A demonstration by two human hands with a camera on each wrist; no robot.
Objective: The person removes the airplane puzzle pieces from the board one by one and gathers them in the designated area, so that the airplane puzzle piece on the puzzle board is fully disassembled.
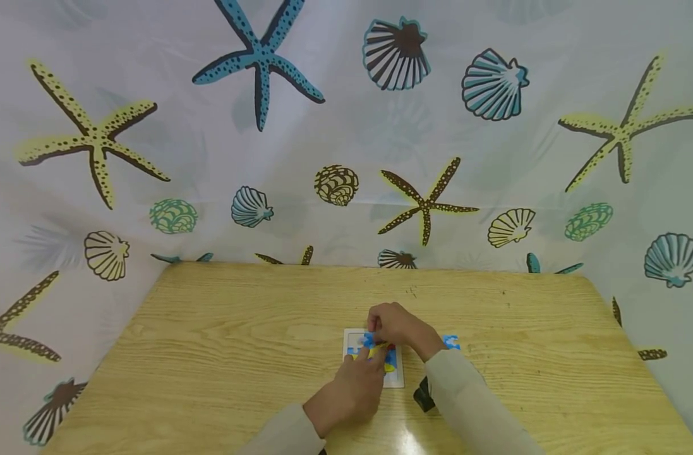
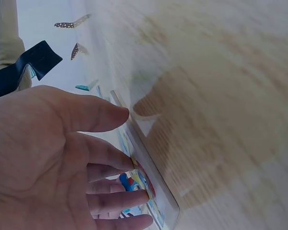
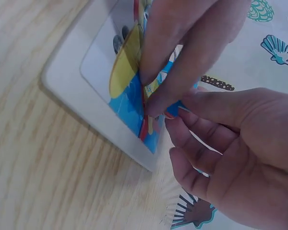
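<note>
A small jigsaw puzzle in a white frame (image 1: 402,373) lies on the wooden table, with blue, yellow and red pieces showing inside it. My left hand (image 1: 354,388) rests its fingertips on the pieces, fingers fairly straight, as the left wrist view also shows. At the puzzle's far right side, my right hand (image 1: 396,325) pinches a blue puzzle piece (image 3: 174,109) between thumb and forefinger. That piece is mostly covered by the fingers and sits close to the left fingertips. In the right wrist view the frame's corner (image 3: 62,79) is plain, while the hands hide part of the picture.
Just right of the right wrist, a loose blue and white puzzle piece (image 1: 451,342) lies on the table (image 1: 238,335). A black device (image 1: 424,396) shows under the right forearm. Behind the table hangs a cloth (image 1: 346,139) printed with shells and starfish.
</note>
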